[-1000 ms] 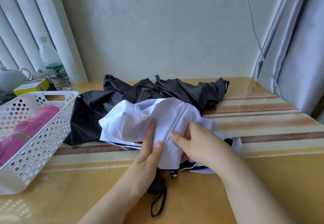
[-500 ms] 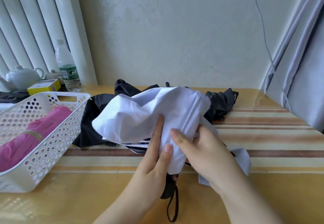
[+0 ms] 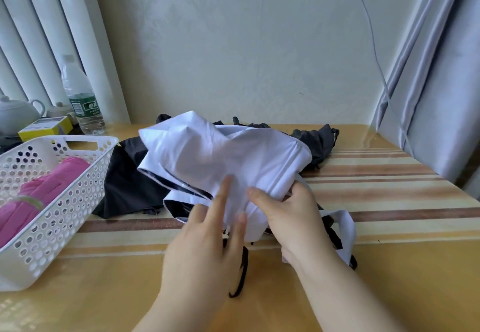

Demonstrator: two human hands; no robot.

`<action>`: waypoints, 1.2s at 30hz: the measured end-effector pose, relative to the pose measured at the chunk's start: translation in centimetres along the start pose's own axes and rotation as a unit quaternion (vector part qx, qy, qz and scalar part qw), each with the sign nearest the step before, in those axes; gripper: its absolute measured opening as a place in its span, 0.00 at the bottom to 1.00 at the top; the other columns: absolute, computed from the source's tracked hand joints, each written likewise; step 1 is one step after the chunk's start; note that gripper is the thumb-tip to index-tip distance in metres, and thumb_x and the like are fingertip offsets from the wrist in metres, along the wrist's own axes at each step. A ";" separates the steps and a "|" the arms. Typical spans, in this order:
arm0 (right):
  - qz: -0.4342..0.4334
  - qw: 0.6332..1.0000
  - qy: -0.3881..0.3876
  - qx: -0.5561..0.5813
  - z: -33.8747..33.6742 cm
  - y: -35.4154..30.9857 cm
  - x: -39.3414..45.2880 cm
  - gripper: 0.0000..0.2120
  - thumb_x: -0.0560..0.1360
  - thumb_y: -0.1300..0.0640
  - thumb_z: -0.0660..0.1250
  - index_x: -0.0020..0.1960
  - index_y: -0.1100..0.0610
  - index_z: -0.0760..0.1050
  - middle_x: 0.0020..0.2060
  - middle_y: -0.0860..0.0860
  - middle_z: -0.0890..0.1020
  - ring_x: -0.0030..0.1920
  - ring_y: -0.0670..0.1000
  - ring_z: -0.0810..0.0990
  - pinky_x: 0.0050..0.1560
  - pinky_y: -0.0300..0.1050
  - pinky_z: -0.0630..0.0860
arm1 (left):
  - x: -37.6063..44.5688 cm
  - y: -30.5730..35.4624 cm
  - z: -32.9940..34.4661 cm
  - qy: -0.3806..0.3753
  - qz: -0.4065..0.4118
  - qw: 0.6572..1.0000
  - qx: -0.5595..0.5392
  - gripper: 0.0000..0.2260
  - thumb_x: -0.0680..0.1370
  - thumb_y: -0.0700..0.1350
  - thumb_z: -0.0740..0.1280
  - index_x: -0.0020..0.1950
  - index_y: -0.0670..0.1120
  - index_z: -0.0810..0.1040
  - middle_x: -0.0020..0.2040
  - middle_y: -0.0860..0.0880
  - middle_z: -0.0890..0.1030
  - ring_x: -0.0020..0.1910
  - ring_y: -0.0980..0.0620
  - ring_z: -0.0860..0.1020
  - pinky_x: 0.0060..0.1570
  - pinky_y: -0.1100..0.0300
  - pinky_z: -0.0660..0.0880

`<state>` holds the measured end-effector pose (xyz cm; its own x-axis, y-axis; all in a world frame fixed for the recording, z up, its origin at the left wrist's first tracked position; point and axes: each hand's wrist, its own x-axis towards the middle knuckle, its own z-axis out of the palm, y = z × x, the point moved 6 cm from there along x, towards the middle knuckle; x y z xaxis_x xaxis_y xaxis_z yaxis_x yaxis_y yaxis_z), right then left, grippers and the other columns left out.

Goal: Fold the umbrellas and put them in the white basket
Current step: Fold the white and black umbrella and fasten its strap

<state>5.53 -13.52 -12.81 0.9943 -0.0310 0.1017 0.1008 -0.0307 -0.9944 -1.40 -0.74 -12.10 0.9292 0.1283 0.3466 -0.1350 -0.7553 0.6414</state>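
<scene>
On the striped wooden table [image 3: 376, 266], the collapsed white fabric umbrella [image 3: 220, 157] lies handle-near, long axis running away up-left, mid-folding; the right hand [image 3: 288, 209] clamps its gathered pleats, the left hand [image 3: 207, 238] rests flat-fingered, and wrapping tight seems next before the white perforated plastic basket [image 3: 52, 217].

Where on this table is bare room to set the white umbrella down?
Bare striped table right of the white umbrella, and the near edge beside the white basket. Crowded behind: the black umbrella, bottle, teapot.
</scene>
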 end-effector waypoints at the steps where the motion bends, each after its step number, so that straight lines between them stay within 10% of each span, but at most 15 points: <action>1: -0.003 1.000 0.009 0.003 -0.1 0.0 0.1 0.06 0.69 0.58 0.76 0.43 0.53 0.80 0.37 0.49 0.85 0.39 0.50 0.85 0.45 0.56 0.82 | 0.1 -0.1 -0.4 0.031 0.008 0.999 0.027 0.22 0.78 0.63 0.51 0.72 0.64 0.61 0.43 0.57 0.74 0.34 0.56 0.78 0.25 0.61 0.74; 4: -0.024 0.999 0.024 0.008 0.0 0.1 0.0 0.07 0.68 0.58 0.76 0.41 0.52 0.78 0.36 0.48 0.85 0.39 0.50 0.84 0.45 0.58 0.82 | -0.2 0.7 0.4 -0.024 0.018 0.995 0.092 0.29 0.75 0.63 0.50 0.74 0.53 0.63 0.41 0.53 0.77 0.28 0.52 0.78 0.17 0.62 0.63; 8: -0.024 0.999 0.022 0.017 1.1 0.6 -0.7 0.12 0.67 0.56 0.77 0.47 0.52 0.77 0.39 0.46 0.85 0.41 0.46 0.85 0.45 0.53 0.82 | -0.5 0.0 2.3 -0.021 0.025 0.998 0.055 0.31 0.71 0.68 0.37 0.66 0.62 0.22 0.61 0.54 0.74 0.53 0.53 0.78 0.39 0.63 0.67; 13: -0.004 0.999 0.002 0.041 1.5 0.5 -1.1 0.15 0.68 0.56 0.77 0.53 0.52 0.77 0.42 0.47 0.85 0.43 0.47 0.85 0.45 0.54 0.83 | 0.9 -1.5 1.8 -0.073 -0.023 0.973 -0.218 0.28 0.70 0.66 0.55 0.66 0.76 0.44 0.48 0.74 0.75 0.48 0.72 0.76 0.46 0.75 0.71; 18: 0.014 0.997 -0.060 0.039 1.6 -0.6 -1.2 0.15 0.68 0.52 0.77 0.51 0.51 0.75 0.41 0.50 0.85 0.36 0.51 0.85 0.30 0.53 0.81 | 1.3 -1.5 2.0 -0.104 -0.026 0.900 -0.422 0.26 0.77 0.53 0.67 0.72 0.64 0.62 0.50 0.55 0.82 0.40 0.52 0.79 0.40 0.64 0.75; 23: 0.015 0.995 -0.096 -0.002 1.4 -0.9 -1.1 0.13 0.72 0.48 0.73 0.51 0.51 0.73 0.37 0.50 0.83 0.25 0.47 0.78 0.28 0.44 0.76 | 1.3 -1.4 2.3 -0.162 -0.024 0.855 -0.492 0.26 0.75 0.62 0.61 0.73 0.65 0.62 0.40 0.44 0.79 0.34 0.48 0.75 0.38 0.59 0.75; 29: -0.108 0.973 -0.009 -0.203 -0.5 -2.7 -0.9 0.14 0.70 0.39 0.70 0.48 0.45 0.72 0.39 0.42 0.81 0.40 0.39 0.79 0.36 0.28 0.72 | 1.5 -2.3 2.6 -0.110 -0.023 0.868 -0.483 0.25 0.76 0.53 0.62 0.73 0.63 0.64 0.36 0.46 0.72 0.32 0.51 0.72 0.38 0.55 0.72; 32: -0.259 0.937 0.105 -0.208 -3.1 -4.9 -0.6 0.23 0.71 0.38 0.66 0.63 0.45 0.69 0.47 0.41 0.74 0.45 0.41 0.75 0.44 0.27 0.69 | 1.6 -2.6 2.6 -0.108 -0.016 0.874 -0.473 0.26 0.76 0.54 0.63 0.73 0.65 0.62 0.36 0.46 0.70 0.32 0.50 0.71 0.39 0.53 0.72; 36: -0.348 0.901 0.042 -0.254 -3.9 -5.3 0.7 0.23 0.76 0.45 0.64 0.69 0.52 0.71 0.59 0.42 0.71 0.61 0.41 0.71 0.62 0.26 0.63 | 1.4 -2.6 2.7 -0.135 -0.004 0.888 -0.439 0.28 0.73 0.60 0.65 0.71 0.70 0.61 0.34 0.47 0.70 0.32 0.49 0.72 0.43 0.54 0.72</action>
<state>5.57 -17.27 -7.34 0.6881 0.0974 0.7190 0.6491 -0.5253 -0.5501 1.20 -0.30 -15.15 0.9638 -0.1177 0.2393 -0.2344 0.0533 0.9707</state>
